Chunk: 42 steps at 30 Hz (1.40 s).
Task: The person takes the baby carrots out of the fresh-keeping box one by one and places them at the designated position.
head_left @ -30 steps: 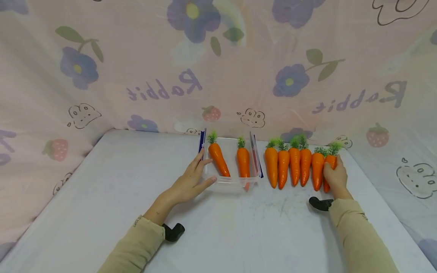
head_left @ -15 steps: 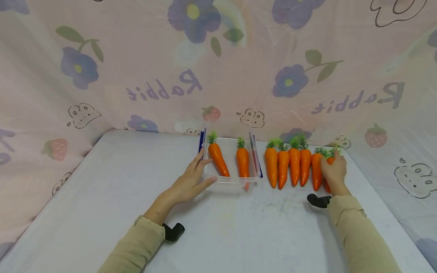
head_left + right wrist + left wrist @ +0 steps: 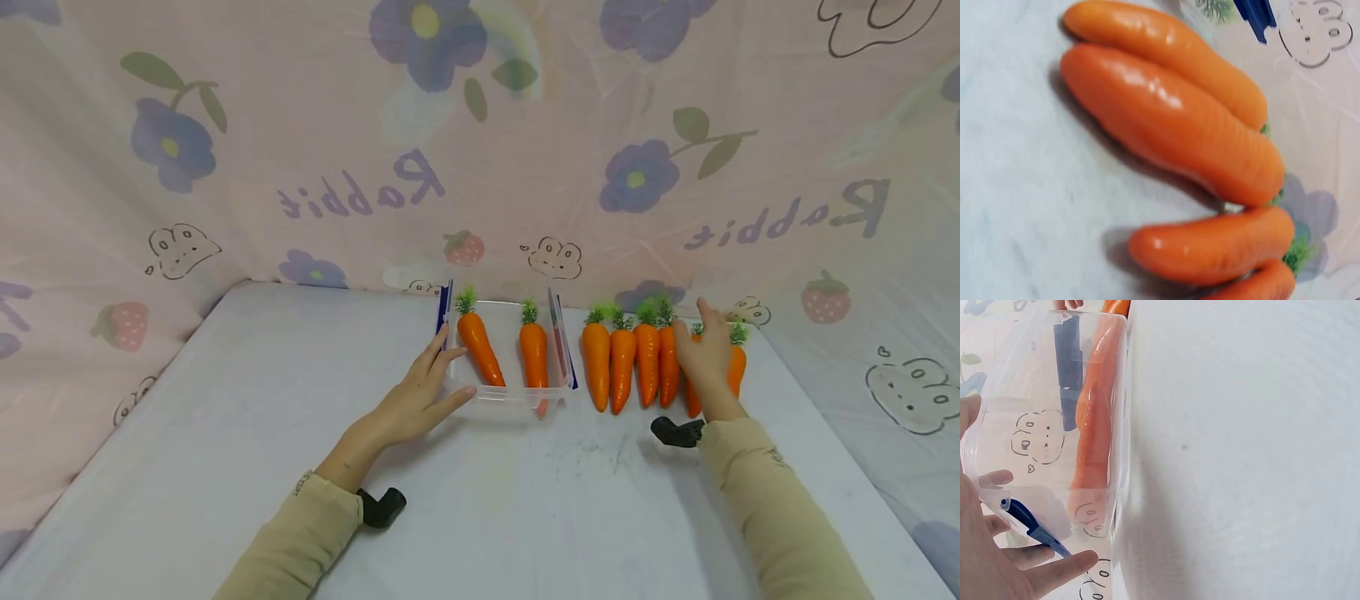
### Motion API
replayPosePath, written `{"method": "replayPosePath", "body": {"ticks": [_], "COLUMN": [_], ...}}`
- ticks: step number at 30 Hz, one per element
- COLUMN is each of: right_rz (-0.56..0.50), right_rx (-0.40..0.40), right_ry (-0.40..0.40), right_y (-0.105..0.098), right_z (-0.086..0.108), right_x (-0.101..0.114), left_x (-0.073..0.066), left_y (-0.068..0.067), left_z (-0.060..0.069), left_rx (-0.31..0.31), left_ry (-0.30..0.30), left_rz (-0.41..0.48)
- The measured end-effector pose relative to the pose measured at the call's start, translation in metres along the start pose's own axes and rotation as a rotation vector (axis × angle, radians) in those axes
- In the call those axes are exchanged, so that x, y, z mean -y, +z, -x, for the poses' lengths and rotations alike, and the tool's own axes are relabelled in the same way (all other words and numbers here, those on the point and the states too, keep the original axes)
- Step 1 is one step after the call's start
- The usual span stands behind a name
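Two orange toy carrots, one leaning on the left (image 3: 480,350) and one on the right (image 3: 533,357), lie inside a clear plastic box (image 3: 510,393) with raised blue-edged side flaps. My left hand (image 3: 411,404) rests against the box's left side, fingers spread; the left wrist view shows fingers around its blue latch (image 3: 1034,531). A row of several carrots lies right of the box, among them an outer-left one (image 3: 597,367). My right hand (image 3: 707,354) is over the row's right part, index finger extended, partly hiding a carrot (image 3: 693,400). The last carrot (image 3: 738,367) lies right of it.
A white-covered table (image 3: 525,517) bears everything. A printed floral cloth (image 3: 480,167) hangs behind and at both sides. A black curved piece sticks out at each wrist, one at the left (image 3: 382,508) and one at the right (image 3: 675,432).
My right hand has let go of the rightmost carrot and moved left over its neighbour. That carrot now lies uncovered, slightly farther right. The left hand and box have stayed still.
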State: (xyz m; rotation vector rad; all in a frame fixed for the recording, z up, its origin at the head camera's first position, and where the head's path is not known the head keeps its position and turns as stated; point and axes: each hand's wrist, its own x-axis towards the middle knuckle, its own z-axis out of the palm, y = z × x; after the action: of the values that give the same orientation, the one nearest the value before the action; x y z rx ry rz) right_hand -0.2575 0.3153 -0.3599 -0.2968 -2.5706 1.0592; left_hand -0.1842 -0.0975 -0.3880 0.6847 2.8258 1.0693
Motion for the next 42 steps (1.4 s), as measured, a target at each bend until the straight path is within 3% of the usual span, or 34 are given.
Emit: {"method": "replayPosePath", "body": {"ticks": [11,23,28,35,42], "right_rz": [-0.099,-0.254,-0.272,-0.262,-0.313], "right_rx": [0.037,0.111,0.128,0.168,0.200], "right_ry": [-0.111,-0.147,-0.160,-0.236,-0.233], "right_y": [0.019,0.043,0.051,0.061,0.071], "right_z": [0.007,0.018,0.020,0.026,0.035], "right_x": [0.031,0.072,0.088,0.111,0.132], "left_x": [-0.002,-0.001,-0.001,-0.002,-0.003], "left_y": [-0.001,-0.001,0.000,-0.001,-0.001], "left_z": [0.001,0.001,0.001,0.002,0.002], "left_rx": [0.003,-0.001,-0.003,-0.007,-0.004], "left_ry": [-0.004,-0.005,0.007,0.015,0.011], "left_rz": [0.003,0.003,-0.001,0.000,0.004]}}
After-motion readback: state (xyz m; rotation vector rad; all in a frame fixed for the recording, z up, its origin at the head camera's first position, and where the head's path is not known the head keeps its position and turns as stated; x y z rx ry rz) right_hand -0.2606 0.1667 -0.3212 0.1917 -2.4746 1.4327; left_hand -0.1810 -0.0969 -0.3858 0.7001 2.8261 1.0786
